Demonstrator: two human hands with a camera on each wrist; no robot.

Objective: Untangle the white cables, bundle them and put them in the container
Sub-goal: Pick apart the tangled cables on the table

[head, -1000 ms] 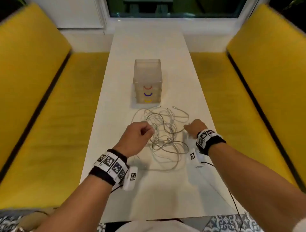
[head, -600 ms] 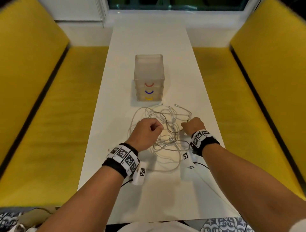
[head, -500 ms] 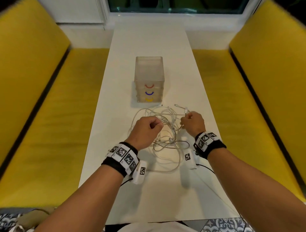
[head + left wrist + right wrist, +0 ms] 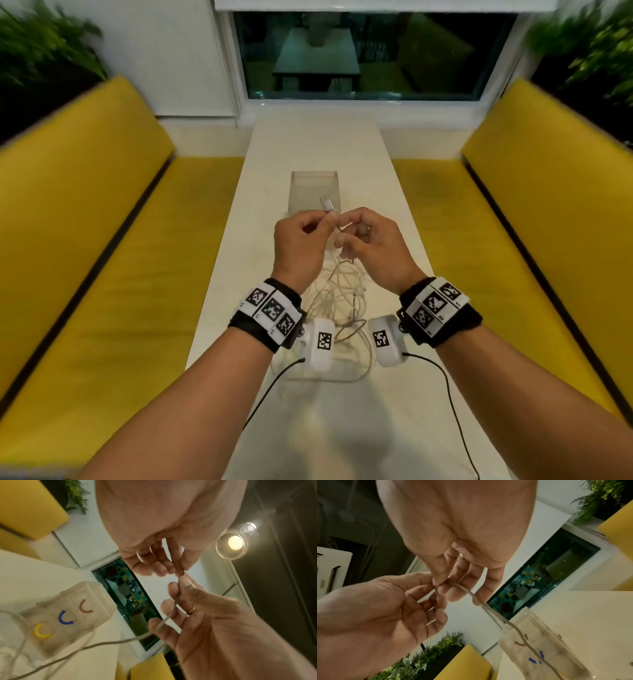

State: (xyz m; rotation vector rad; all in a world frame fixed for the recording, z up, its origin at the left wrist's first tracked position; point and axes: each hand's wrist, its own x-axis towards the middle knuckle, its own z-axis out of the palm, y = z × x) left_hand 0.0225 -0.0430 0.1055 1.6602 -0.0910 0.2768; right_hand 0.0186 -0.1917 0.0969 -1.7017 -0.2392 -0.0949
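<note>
Both hands are raised over the white table (image 4: 342,428). My left hand (image 4: 320,224) pinches one white cable just below its plug (image 4: 326,202), which sticks upward. My right hand (image 4: 351,228), with a ring on it, pinches the same cable (image 4: 164,620) right beside the left fingers. From there the cable (image 4: 488,608) hangs to the tangle of white cables (image 4: 339,301) on the table under my wrists. The translucent container (image 4: 313,192), with red, blue and yellow handles (image 4: 65,618), stands just behind my hands.
Yellow benches (image 4: 102,274) run along both sides of the narrow table. A window (image 4: 370,54) closes the far end, and plants (image 4: 41,44) stand in the corners. Black wrist-camera leads (image 4: 452,394) trail over the near table.
Both hands have lifted off the table and come together, raising one cable end with its plug out of the tangle. The head view has tilted up.
</note>
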